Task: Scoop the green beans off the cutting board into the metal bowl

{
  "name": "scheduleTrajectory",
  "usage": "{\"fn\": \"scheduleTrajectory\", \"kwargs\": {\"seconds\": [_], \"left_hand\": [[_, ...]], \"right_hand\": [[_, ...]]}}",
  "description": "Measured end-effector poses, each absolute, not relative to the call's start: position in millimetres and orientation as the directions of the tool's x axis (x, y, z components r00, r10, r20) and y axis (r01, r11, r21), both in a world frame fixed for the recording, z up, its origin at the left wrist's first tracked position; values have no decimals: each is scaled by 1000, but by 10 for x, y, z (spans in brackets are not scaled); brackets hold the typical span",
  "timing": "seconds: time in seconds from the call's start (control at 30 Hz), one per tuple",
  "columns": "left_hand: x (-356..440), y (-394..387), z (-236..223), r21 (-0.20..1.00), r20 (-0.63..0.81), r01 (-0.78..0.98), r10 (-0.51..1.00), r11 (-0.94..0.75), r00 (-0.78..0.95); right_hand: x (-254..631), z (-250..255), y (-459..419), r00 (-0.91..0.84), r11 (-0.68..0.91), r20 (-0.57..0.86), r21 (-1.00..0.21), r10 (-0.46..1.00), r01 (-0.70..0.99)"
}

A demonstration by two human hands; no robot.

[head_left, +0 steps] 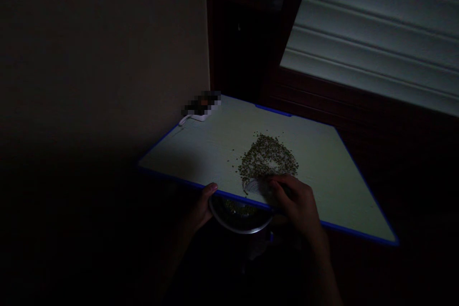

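Small dark green beans [263, 155] lie spread in a patch on a pale folding tabletop [319, 167] with a blue edge. My right hand [296, 196] is at the near side of the patch, thumb and fingers drawn together over the surface; what they pinch, if anything, is too dark to tell. Below the near edge is a round metal bowl [247, 230] with more beans inside. My left hand [204, 205] is at the bowl's left rim, its thumb over the table's edge. Its other fingers are hidden, but it appears to hold the bowl.
At the table's far left corner lies a white object with a cable [197, 117], partly pixelated. A plain wall [107, 57] rises on the left. Pale horizontal panels [373, 33] in a dark frame stand at the back right. The room is very dim.
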State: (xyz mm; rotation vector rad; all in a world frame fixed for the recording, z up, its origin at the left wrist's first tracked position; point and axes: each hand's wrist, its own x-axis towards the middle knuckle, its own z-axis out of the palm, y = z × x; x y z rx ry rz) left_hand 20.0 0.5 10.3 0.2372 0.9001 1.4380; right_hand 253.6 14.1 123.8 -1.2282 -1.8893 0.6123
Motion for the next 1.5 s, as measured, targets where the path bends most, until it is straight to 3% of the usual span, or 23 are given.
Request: {"fn": "scheduleTrajectory", "kwargs": {"seconds": [0.7,1.0,1.17,1.5], "left_hand": [[202,20,89,598,-396,-770,917,223,-42],[218,18,147,627,-414,-757,902,184,-124],[227,17,193,598,-377,-775,925,203,-48],[227,4,188,615,-334,-773,939,156,-76]], "right_hand": [[2534,1278,122,-300,459,350,-725,888,513],[2545,1269,121,-293,444,338,-749,895,492],[2549,1269,119,-297,435,326,-761,898,481],[2572,1153,153,76,229,295,-859,953,459]]}}
